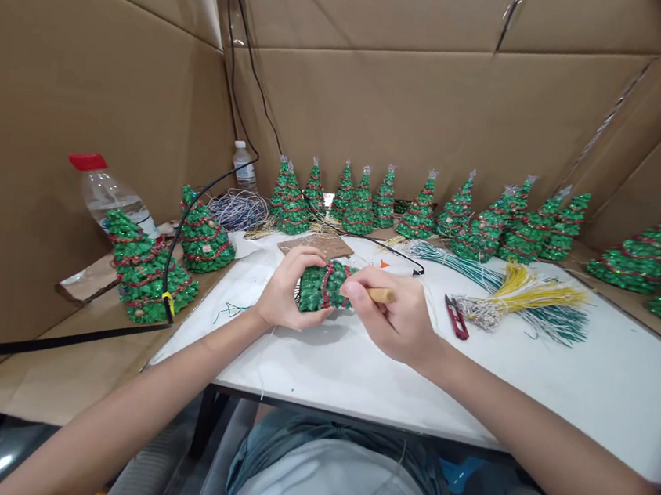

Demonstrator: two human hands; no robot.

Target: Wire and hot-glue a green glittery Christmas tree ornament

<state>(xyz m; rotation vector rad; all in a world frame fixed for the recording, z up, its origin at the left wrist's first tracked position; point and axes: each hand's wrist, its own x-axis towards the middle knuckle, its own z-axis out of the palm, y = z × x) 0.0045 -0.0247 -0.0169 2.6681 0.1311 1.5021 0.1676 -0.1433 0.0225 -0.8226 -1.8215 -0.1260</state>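
Note:
A small green Christmas tree ornament (318, 285) with red garland lies tipped on its side above the white table. My left hand (291, 289) is wrapped around its base, thumb below and fingers over the top. In my right hand (391, 314) is a tool with a tan wooden handle (382, 295), gripped like a pen. Its working end meets the tree's red garland, but the tip is hidden by my fingers. A brown flat board (316, 246) lies just behind the tree.
Red-handled thread snips (457, 321) lie right of my hand, beside bundles of yellow wires (529, 294) and green wires (562, 323). Finished-looking trees (360, 203) line the cardboard wall. A red-capped bottle (112, 195) and a black cable (172, 262) are at left.

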